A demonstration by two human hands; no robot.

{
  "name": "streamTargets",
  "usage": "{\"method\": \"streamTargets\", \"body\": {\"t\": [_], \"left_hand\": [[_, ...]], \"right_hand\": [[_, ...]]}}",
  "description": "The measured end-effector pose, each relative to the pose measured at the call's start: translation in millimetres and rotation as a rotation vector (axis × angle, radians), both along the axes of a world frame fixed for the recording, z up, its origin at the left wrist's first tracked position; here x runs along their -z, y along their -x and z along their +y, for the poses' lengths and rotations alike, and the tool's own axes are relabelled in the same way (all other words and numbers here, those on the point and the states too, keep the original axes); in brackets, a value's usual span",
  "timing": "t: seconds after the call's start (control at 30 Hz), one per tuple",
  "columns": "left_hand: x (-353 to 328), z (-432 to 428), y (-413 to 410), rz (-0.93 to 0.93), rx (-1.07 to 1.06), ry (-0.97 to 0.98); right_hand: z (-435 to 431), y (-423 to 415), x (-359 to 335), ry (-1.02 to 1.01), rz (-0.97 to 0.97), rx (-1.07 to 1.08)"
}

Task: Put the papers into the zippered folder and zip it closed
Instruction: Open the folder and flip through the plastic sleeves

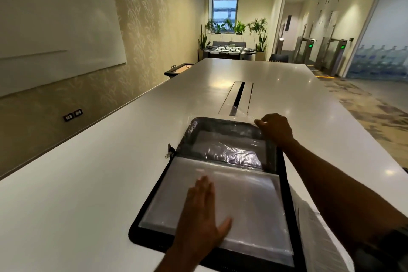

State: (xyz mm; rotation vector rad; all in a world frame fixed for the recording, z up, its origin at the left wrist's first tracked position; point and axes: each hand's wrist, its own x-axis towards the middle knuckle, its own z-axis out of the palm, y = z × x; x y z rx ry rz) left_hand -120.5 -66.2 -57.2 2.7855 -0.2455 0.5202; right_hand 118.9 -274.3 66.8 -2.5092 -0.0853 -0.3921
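A black zippered folder lies open on the white table, its far half covered by crinkled clear plastic. Clear plastic sleeves fill the near half. My left hand rests flat on these sleeves with straight fingers. My right hand reaches to the folder's far right corner and pinches the edge of a clear plastic sheet. The metal zipper pull hangs at the folder's left edge by the spine. White printed papers lie to the right of the folder, partly hidden under my right forearm.
The long white table has a cable slot in its middle just beyond the folder. A whiteboard hangs on the left wall. A foosball table and potted plants stand at the far end of the room.
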Motion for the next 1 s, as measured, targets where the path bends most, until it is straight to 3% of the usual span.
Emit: {"method": "streamTargets", "body": {"t": [0.13, 0.23, 0.3, 0.47, 0.57, 0.8, 0.93, 1.0], "left_hand": [[6.2, -30.1, -11.1, 0.160, 0.104, 0.000], [9.4, -49.3, -18.3, 0.261, 0.179, 0.053], [11.3, -59.1, -21.2, 0.303, 0.222, 0.048], [14.1, -67.4, -20.5, 0.284, 0.229, -0.007], [8.9, -68.0, -18.3, 0.265, 0.199, 0.001], [-12.4, -65.2, -16.2, 0.136, 0.119, 0.056], [-23.3, -65.6, -17.1, 0.081, 0.144, 0.046], [-26.9, -68.4, -16.3, 0.068, 0.174, 0.030]], "right_hand": [[7.8, -16.6, 15.2, 0.022, 0.050, 0.220], [16.0, -2.5, 30.4, -0.020, -0.124, 0.316], [18.8, 16.9, 42.6, -0.130, -0.147, 0.288], [-2.9, 68.1, 64.9, -0.403, 0.018, 0.232], [-24.5, 100.6, 70.3, -0.539, 0.128, 0.265], [-62.5, 157.2, 69.1, -1.203, 0.571, 0.237], [-60.0, 164.0, 64.1, -1.306, 0.941, 0.089], [-58.6, 157.3, 57.8, -1.349, 1.012, 0.036]]}}
